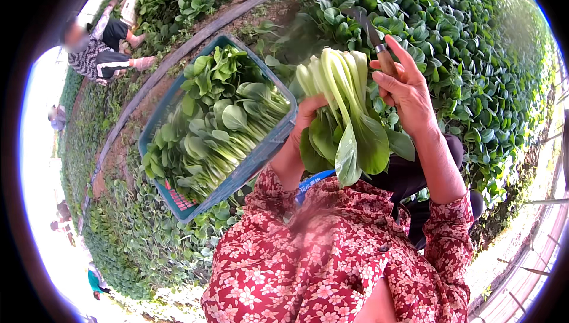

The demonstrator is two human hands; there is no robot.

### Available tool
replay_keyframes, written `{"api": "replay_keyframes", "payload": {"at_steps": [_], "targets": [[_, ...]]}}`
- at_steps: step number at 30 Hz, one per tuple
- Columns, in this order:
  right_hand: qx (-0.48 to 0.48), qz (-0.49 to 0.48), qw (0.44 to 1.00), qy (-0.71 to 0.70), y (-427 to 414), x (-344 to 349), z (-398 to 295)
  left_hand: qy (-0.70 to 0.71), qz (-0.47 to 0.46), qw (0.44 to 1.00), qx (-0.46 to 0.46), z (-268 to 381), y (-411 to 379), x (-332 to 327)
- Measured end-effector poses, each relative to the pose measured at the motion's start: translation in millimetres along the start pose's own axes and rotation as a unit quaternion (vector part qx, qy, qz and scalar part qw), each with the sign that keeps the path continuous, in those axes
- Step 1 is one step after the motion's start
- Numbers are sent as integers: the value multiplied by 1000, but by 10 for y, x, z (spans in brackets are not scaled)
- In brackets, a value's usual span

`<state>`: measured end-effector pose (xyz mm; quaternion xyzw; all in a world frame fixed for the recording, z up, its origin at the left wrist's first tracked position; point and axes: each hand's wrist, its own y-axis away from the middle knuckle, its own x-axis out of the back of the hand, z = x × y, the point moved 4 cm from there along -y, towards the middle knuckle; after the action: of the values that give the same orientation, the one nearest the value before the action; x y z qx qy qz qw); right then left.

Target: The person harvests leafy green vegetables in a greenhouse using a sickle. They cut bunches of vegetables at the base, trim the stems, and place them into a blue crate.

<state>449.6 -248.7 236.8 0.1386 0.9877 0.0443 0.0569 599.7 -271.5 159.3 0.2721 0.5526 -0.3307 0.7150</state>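
A bunch of bok choy (346, 92) rests in my left hand (310, 112), pale stem ends up and broad leaves hanging down. The leaves and stems hide part of that hand's fingers. My right hand (406, 89) grips the wooden handle of a knife (386, 60), its index finger stretched out along one side. The dark blade points up and away, over the growing plants. To the left of the bunch, a blue-green plastic crate (262, 156) holds many cut bok choy (222, 123), most with stems towards me.
Dense rows of bok choy plants (471, 69) grow on the right. A grey hose (178, 54) curves across the soil behind the crate. At upper left a person (100, 49) sits low near a pale box (128, 9). Further people (57, 117) are small at the left rim.
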Motion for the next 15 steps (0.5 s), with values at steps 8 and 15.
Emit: {"api": "replay_keyframes", "payload": {"at_steps": [8,15], "targets": [[56,-56,897,436,164,145,117,-290,65,936,-191,136,-199,13],[87,-55,888,447,166,211,215,-124,10,990,-67,-136,-204,45]]}}
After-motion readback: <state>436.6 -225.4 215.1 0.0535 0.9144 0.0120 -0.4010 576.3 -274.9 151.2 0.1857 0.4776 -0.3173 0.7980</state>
